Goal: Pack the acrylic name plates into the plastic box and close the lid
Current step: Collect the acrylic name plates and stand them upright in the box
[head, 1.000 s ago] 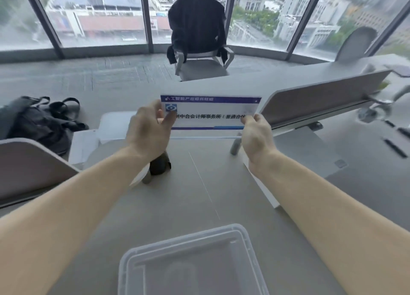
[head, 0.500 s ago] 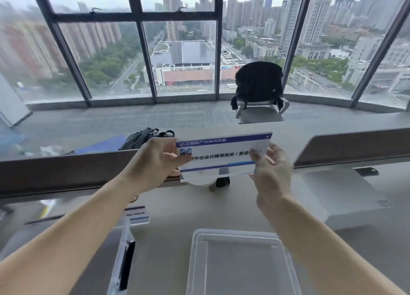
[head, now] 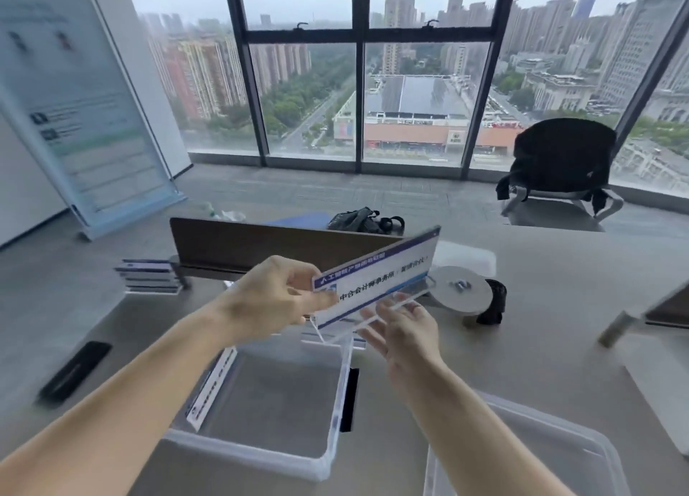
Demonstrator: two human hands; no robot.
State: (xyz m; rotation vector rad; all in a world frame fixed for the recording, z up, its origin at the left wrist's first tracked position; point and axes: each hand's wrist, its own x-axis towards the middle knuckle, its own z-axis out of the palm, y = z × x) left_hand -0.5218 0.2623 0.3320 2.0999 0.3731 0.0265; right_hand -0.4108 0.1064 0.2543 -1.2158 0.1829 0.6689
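Observation:
An acrylic name plate (head: 376, 279) with a blue-edged white card hangs tilted above the desk. My left hand (head: 272, 298) grips its left end. My right hand (head: 402, 331) is under the plate's lower edge, fingers spread, palm up; whether it touches the plate I cannot tell. Below stands a clear plastic box (head: 335, 402) with another name plate (head: 212, 387) leaning against its left inner wall. The clear lid (head: 540, 454) lies flat at the lower right. A stack of more name plates (head: 149, 277) sits at the far left of the desk.
A black phone (head: 74, 370) lies on the desk at the left. A round metal base (head: 462, 294) with a dark object stands behind my right hand. A brown desk divider (head: 261, 247) runs across the back; beyond are a bag, a chair and a banner.
The view swung left, bringing the box and stacked plates into sight. The plate tilted, its right end rising. My right hand let go of the plate's end and opened beneath it.

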